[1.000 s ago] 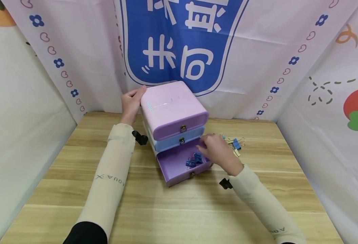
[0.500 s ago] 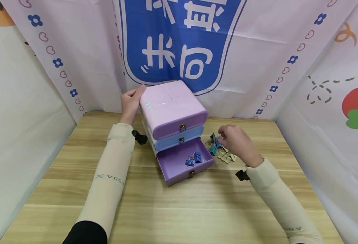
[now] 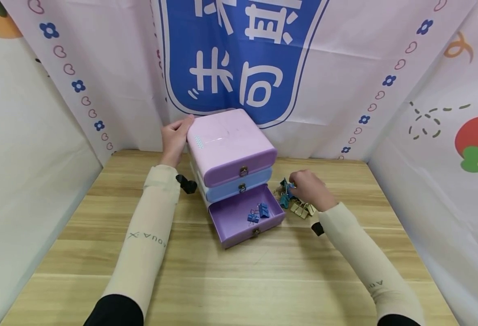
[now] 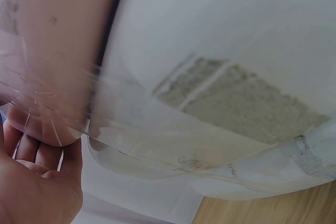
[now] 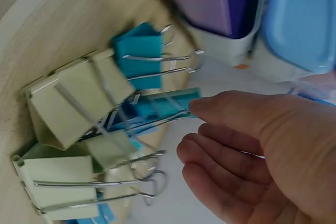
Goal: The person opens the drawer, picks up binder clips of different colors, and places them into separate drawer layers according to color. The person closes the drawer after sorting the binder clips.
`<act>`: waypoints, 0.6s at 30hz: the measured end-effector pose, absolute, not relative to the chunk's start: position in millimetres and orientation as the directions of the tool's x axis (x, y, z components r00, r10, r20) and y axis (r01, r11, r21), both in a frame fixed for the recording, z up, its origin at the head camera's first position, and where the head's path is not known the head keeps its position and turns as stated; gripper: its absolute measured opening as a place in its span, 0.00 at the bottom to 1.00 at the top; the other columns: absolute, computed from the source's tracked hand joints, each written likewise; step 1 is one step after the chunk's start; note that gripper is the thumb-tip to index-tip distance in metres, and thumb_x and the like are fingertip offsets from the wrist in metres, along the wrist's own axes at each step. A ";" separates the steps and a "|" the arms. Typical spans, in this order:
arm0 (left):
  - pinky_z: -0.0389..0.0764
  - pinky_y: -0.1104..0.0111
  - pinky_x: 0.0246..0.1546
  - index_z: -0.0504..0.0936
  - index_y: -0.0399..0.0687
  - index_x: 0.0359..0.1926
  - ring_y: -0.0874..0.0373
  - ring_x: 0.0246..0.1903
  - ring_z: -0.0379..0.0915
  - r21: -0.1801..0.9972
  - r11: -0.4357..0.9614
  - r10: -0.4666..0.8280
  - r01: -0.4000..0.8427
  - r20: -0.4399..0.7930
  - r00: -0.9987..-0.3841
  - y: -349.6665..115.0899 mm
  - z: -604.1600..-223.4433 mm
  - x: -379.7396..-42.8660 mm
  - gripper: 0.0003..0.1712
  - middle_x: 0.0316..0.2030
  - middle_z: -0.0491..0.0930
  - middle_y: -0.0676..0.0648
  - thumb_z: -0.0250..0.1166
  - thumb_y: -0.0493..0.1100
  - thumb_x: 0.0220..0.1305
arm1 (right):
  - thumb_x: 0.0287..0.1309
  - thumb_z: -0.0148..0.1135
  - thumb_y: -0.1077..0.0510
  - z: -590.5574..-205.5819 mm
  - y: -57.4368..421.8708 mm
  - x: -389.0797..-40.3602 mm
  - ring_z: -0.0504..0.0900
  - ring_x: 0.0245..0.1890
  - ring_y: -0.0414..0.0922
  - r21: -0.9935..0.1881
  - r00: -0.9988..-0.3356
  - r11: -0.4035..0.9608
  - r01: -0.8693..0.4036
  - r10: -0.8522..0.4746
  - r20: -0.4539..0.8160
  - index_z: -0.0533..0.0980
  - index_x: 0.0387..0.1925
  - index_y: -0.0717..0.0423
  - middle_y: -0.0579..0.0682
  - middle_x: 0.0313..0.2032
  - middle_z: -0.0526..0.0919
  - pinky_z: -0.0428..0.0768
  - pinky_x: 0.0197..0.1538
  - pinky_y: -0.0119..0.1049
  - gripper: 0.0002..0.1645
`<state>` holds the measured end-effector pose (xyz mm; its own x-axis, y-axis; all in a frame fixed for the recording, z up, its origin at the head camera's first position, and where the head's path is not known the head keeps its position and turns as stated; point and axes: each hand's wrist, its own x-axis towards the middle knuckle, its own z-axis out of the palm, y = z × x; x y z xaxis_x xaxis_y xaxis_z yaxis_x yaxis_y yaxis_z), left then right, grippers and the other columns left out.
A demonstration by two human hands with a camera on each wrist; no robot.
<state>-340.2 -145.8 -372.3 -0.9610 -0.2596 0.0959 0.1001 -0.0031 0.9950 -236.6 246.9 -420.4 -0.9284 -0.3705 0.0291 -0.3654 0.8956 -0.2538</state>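
Metal clips [image 5: 84, 82] are overlapping at the four o'clock of the drawer box [image 3: 235, 142]; crossed handles [image 5: 92, 184] could be snagging. Left hand [image 3: 174, 140] is gripping the box; right hand [image 3: 311, 189] pinching: cannot tell.

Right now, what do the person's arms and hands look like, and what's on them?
The left hand and right hand wear no gloves. The left sleeve and right sleeve are cream-coloured, both with dark lettering. Black cloth shows at their upper ends, and a small black piece sticks out by each wrist.
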 end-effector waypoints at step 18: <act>0.76 0.73 0.39 0.91 0.49 0.54 0.64 0.39 0.76 0.995 -0.009 -0.254 0.099 0.094 -0.963 -147.0 -374.7 -342.5 0.30 0.39 0.85 0.57 0.72 0.67 0.64 | 0.61 0.68 0.66 -443.7 245.3 -260.7 0.83 0.29 0.49 -0.246 -0.962 0.934 -0.258 -0.273 -0.029 0.81 0.32 0.60 0.54 0.30 0.85 0.84 0.38 0.44 0.03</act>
<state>-342.5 -147.0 -374.7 -0.9627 -0.2538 0.0940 0.0994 -0.0086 0.9950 -260.7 245.3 -443.7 -0.9617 -0.2728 -0.0286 -0.2577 0.9343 -0.2464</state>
